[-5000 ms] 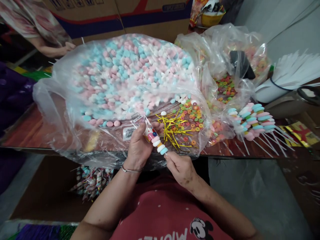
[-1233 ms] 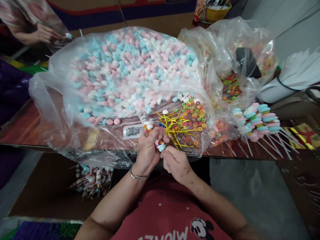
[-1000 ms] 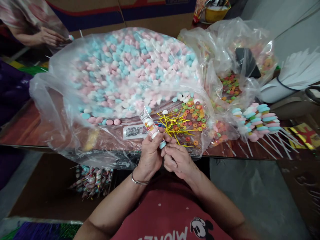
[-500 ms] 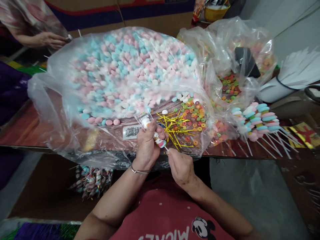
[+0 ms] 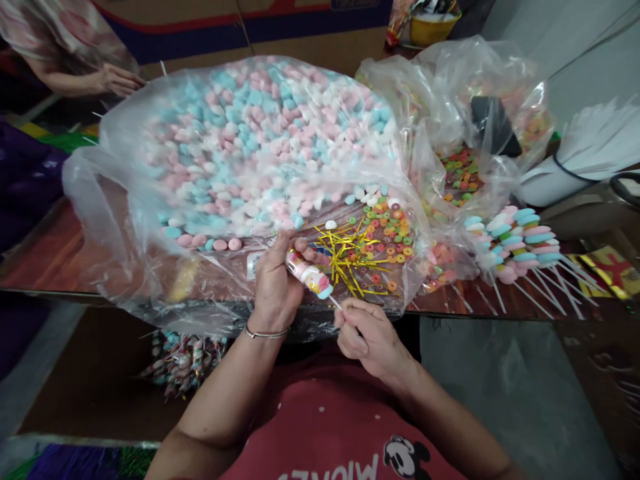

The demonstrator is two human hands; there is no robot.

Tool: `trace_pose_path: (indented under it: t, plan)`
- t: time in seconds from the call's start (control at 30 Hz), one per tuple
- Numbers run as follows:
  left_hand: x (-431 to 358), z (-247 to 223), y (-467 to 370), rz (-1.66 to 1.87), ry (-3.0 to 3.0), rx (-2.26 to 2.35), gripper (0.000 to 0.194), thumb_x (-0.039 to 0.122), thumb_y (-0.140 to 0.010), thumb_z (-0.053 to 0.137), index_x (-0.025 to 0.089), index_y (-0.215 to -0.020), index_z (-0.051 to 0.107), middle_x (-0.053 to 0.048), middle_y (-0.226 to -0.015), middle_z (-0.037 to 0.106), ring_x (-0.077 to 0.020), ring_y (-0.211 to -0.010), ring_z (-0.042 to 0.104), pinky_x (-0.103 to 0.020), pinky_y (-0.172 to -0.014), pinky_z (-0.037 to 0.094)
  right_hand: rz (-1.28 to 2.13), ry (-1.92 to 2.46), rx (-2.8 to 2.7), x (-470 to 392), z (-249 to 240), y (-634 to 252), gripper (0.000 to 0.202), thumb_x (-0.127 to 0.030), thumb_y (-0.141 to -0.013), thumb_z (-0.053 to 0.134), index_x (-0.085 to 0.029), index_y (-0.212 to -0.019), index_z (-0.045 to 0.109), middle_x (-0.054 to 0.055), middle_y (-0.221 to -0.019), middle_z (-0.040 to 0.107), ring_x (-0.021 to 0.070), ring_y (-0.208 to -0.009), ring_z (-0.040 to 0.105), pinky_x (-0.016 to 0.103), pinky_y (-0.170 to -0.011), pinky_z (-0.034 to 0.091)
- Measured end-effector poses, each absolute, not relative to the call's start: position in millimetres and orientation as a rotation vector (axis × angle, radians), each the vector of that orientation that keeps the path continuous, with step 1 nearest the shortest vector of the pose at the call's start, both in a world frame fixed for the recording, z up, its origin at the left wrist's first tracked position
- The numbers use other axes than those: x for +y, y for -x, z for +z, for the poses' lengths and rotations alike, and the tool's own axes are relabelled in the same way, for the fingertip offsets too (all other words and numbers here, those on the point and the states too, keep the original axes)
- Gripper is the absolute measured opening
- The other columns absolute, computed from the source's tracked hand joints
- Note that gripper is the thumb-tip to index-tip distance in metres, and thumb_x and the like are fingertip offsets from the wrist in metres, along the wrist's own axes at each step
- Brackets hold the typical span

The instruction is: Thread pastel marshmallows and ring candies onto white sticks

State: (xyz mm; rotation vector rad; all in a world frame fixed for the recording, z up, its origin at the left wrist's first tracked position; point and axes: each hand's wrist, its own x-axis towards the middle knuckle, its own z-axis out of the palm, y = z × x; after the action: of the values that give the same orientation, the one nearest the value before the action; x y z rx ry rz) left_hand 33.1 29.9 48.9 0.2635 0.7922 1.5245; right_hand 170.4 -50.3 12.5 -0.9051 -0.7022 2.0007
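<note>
A candy skewer (image 5: 309,275) in a clear printed wrapper slants between my hands, pink, white and blue sweets showing through. My left hand (image 5: 277,287), with a bracelet at the wrist, is closed round its upper part, which the thumb and palm partly hide. With thumb and fingers my right hand (image 5: 367,333) pinches the white stick (image 5: 335,303) at its lower end. Just right of the skewer lie gold twist ties (image 5: 347,257) in a loose heap. Small ring-shaped gummies (image 5: 387,230) are scattered beyond them.
A large clear bag of marshmallows (image 5: 260,140) covers the table's middle. Finished-looking marshmallow skewers (image 5: 523,240) lie to the right, near a container of white sticks (image 5: 565,177). Wrapped skewers (image 5: 187,363) fill part of a box below left. Another person's hand (image 5: 120,81) is at the upper left.
My left hand has shifted slightly left and opened its grip, showing more of the wrapped skewer. My right hand has moved slightly right and down, still pinching the stick.
</note>
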Motion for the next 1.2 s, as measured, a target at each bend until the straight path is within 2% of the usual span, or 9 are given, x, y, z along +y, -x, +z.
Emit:
trace_pose_path:
  t: [0.1,0.27,0.33,0.4,0.57,0.7,0.8,1.0,1.2]
  plan:
    - [26,47,-40,1.546,-0.298,0.799,0.022,0.029,-0.078,0.075,0.013,-0.075,0.059,0.005,-0.058,0.054,-0.0049,-0.045,0.050,-0.018,-0.051,0.047,1.639,1.143,-1.100,-53,7,-167,0.023,-0.033,-0.090,0.044,-0.019,-0.074,0.053,-0.010,-0.040,0.036,0.0057,-0.033,0.027,0.020,-0.037,0.023]
    - [14,36,-56,1.493,-0.349,0.730,0.032,0.028,-0.066,0.084,0.014,-0.083,0.060,0.008,-0.055,0.048,-0.0043,-0.042,0.044,-0.019,-0.047,0.044,0.337,1.267,-1.898,-48,-2,-156,0.023,-0.020,-0.093,0.041,-0.017,-0.076,0.057,-0.003,-0.049,0.052,0.0087,-0.044,0.045,0.023,-0.049,0.031]
    - [9,31,-59,1.477,-0.349,0.717,0.034,0.027,-0.066,0.084,0.015,-0.087,0.060,0.009,-0.054,0.048,-0.0035,-0.042,0.043,-0.019,-0.049,0.044,0.109,1.268,-1.934,-45,-3,-154,0.026,-0.018,-0.094,0.041,-0.017,-0.074,0.057,-0.002,-0.048,0.052,0.0092,-0.043,0.045,0.024,-0.050,0.031]
    - [5,28,-60,1.456,-0.337,0.697,0.035,0.031,-0.066,0.084,0.016,-0.087,0.061,0.008,-0.056,0.050,-0.0048,-0.046,0.048,-0.020,-0.054,0.046,0.287,1.288,-1.869,-42,-2,-154,0.026,-0.021,-0.094,0.041,-0.017,-0.074,0.057,-0.002,-0.048,0.051,0.0093,-0.043,0.045,0.024,-0.048,0.031]
    - [1,27,-53,1.364,-0.265,0.610,0.042,0.054,-0.070,0.075,0.017,-0.087,0.065,-0.003,-0.081,0.069,-0.0198,-0.080,0.068,-0.034,-0.078,0.053,1.551,1.116,-1.135,-37,11,-163,0.022,-0.030,-0.090,0.043,-0.019,-0.074,0.054,-0.010,-0.039,0.037,0.0059,-0.032,0.028,0.019,-0.036,0.024]
    - [5,28,-46,1.355,-0.305,0.632,0.040,0.051,-0.073,0.073,0.016,-0.092,0.067,-0.006,-0.087,0.072,-0.0224,-0.086,0.069,-0.039,-0.086,0.053,1.967,0.896,-0.791,-36,17,-167,0.020,-0.033,-0.083,0.048,-0.020,-0.069,0.051,-0.013,-0.033,0.032,0.0042,-0.027,0.017,0.018,-0.032,0.018]
    - [9,29,-45,1.389,-0.335,0.625,0.036,0.047,-0.071,0.077,0.017,-0.090,0.067,-0.001,-0.077,0.068,-0.0178,-0.076,0.068,-0.035,-0.081,0.054,1.926,0.983,-0.976,-41,15,-167,0.023,-0.037,-0.088,0.044,-0.020,-0.076,0.052,-0.010,-0.038,0.042,0.0054,-0.027,0.025,0.018,-0.031,0.021]
    - [6,30,-51,1.455,-0.385,0.650,0.031,0.034,-0.071,0.080,0.017,-0.089,0.063,0.003,-0.069,0.062,-0.0116,-0.066,0.064,-0.024,-0.068,0.052,1.079,1.304,-1.548,-48,6,-164,0.020,-0.034,-0.089,0.046,-0.019,-0.081,0.056,-0.006,-0.053,0.046,0.0070,-0.047,0.042,0.021,-0.049,0.035]
    - [-10,27,-59,1.343,-0.389,0.646,0.033,0.035,-0.070,0.080,0.017,-0.091,0.061,0.002,-0.069,0.062,-0.0128,-0.062,0.065,-0.017,-0.046,0.040,1.372,1.185,-1.247,-42,8,-156,0.029,-0.039,-0.093,0.038,-0.020,-0.076,0.052,-0.010,-0.042,0.037,0.0063,-0.036,0.033,0.020,-0.040,0.029]
